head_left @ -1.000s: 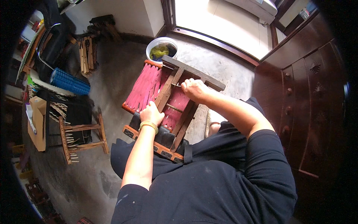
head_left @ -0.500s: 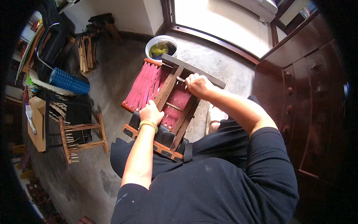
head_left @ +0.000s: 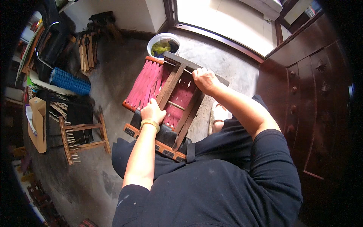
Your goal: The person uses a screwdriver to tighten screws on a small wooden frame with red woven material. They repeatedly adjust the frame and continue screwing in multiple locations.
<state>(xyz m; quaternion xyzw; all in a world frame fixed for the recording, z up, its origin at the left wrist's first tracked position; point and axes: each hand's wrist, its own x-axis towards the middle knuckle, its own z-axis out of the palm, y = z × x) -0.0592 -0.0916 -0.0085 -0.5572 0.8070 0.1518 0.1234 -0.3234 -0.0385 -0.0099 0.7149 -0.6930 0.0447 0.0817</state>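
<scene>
A wooden frame with crossing bars (head_left: 171, 87) rests tilted across my lap, its lower end at a dark padded block with an orange-brown edge (head_left: 168, 151). Stretched pink strips (head_left: 147, 85) form a woven seat, seen beside and between the bars. My left hand (head_left: 153, 111) is closed on one dark wooden bar. Close to the far crossbar (head_left: 181, 60), my right hand (head_left: 206, 80) has its fingers curled; what they hold is hidden. A pale thin rod (head_left: 176, 105) spans the gap between two bars.
Beyond the frame stands a white bucket (head_left: 163, 41) holding something yellow-green. To the left lie a small wooden frame with pegs (head_left: 85, 138), a blue textured roller (head_left: 70, 81) and a cardboard box (head_left: 37, 121). A dark wooden door (head_left: 302, 98) stands right.
My right hand has shifted right along the far crossbar, and the pale rod that showed at its fingers no longer shows there. My left hand stays almost in place.
</scene>
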